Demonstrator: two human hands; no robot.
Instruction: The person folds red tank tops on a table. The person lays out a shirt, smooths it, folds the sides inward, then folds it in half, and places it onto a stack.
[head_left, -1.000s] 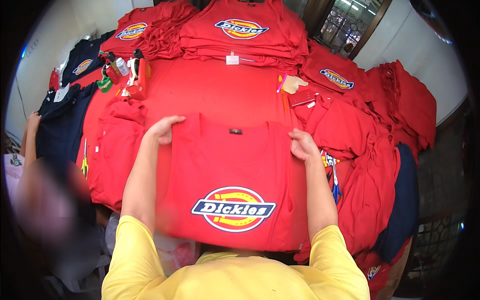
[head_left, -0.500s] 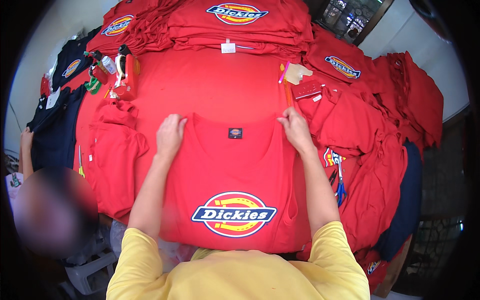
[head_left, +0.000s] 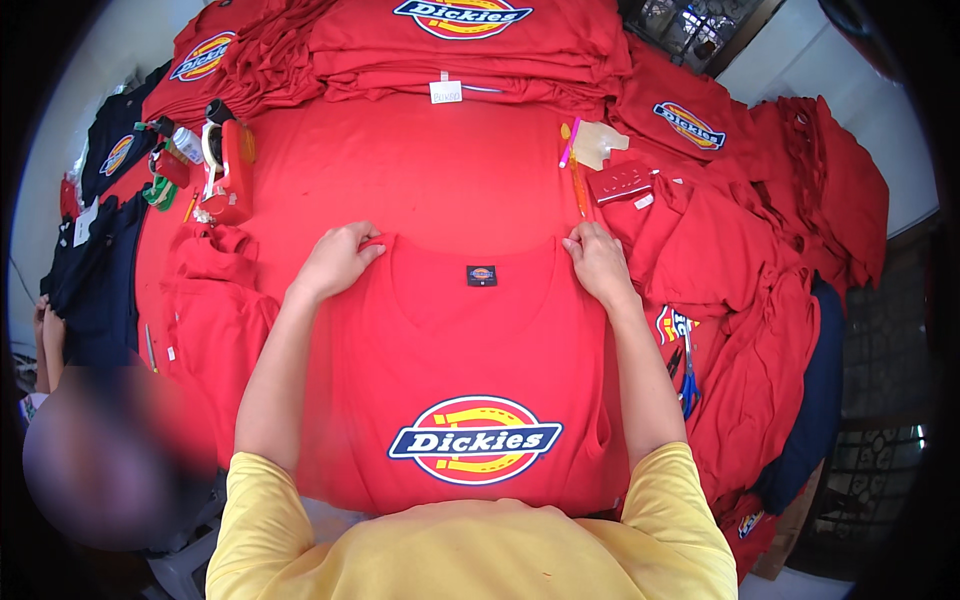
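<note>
A red sleeveless shirt [head_left: 470, 350] lies spread on the red-covered table in front of me, with a wide scooped neckline, a small dark label inside the back neck and a large printed emblem low on its front. My left hand [head_left: 342, 262] pinches its left shoulder edge between thumb and fingers. At the opposite shoulder, my right hand [head_left: 597, 262] grips the fabric the same way. Both forearms run along the shirt's sides, and its lower hem is hidden by my yellow-sleeved body.
Red shirts [head_left: 470, 60] are piled along the far side. A tape dispenser [head_left: 230, 170] stands at left behind a loose red garment [head_left: 215, 300]. Blue-handled scissors [head_left: 689, 385] lie right of my right forearm. Another person's hands [head_left: 50, 330] touch dark garments [head_left: 100, 270] at far left.
The camera view has shifted slightly. My left hand has turned a little, its wrist swinging outward, while both hands keep their hold on the shirt's shoulders. The other person's head has moved slightly.
</note>
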